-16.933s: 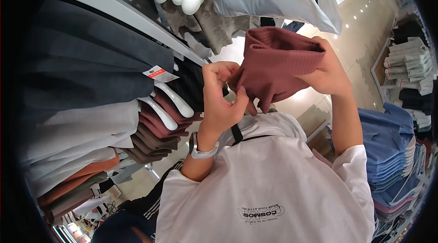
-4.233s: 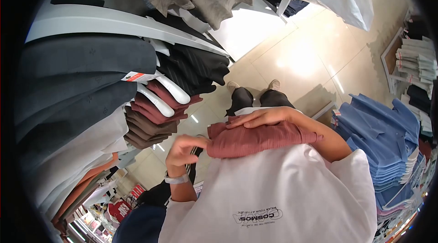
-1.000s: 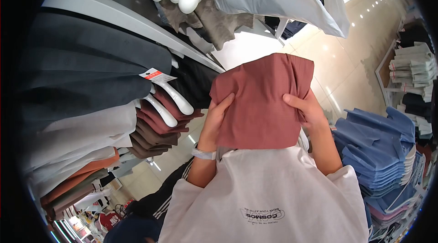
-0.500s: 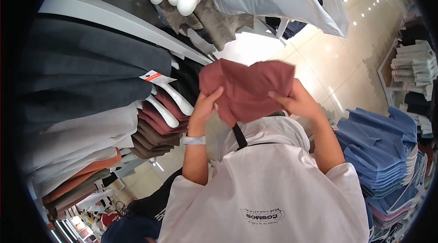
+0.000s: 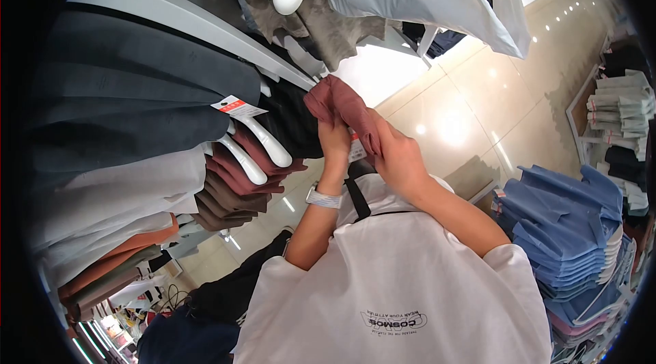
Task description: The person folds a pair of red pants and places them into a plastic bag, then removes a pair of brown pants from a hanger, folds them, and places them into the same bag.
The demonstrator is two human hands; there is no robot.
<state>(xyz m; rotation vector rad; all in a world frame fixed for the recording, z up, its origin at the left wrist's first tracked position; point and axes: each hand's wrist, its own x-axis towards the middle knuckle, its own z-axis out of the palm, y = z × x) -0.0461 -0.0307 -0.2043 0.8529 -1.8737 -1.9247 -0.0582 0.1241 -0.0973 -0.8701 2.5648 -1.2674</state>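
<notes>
A maroon garment (image 5: 347, 101) is bunched into a narrow fold in front of my chest; its exact kind cannot be made out. My left hand (image 5: 333, 142), below a pale wristband (image 5: 323, 197), is closed round its left part. On the other side my right hand (image 5: 400, 159) grips the lower right end, fingers wrapped over the cloth. Between the two hands hangs a white and red price tag (image 5: 356, 148). Some of the fingers are hidden behind the cloth.
Left of me, dark trousers (image 5: 137, 91), maroon and brown clothes hang on a rack with white hangers (image 5: 263, 142). Above hangs a grey plastic bag (image 5: 424, 2). Blue shirts (image 5: 567, 214) hang at right. Someone in dark clothing (image 5: 205, 316) is at lower left.
The maroon garment was spread wide between my hands; now it is folded together. My right hand has moved left, close to my left hand, and the price tag has come into view.
</notes>
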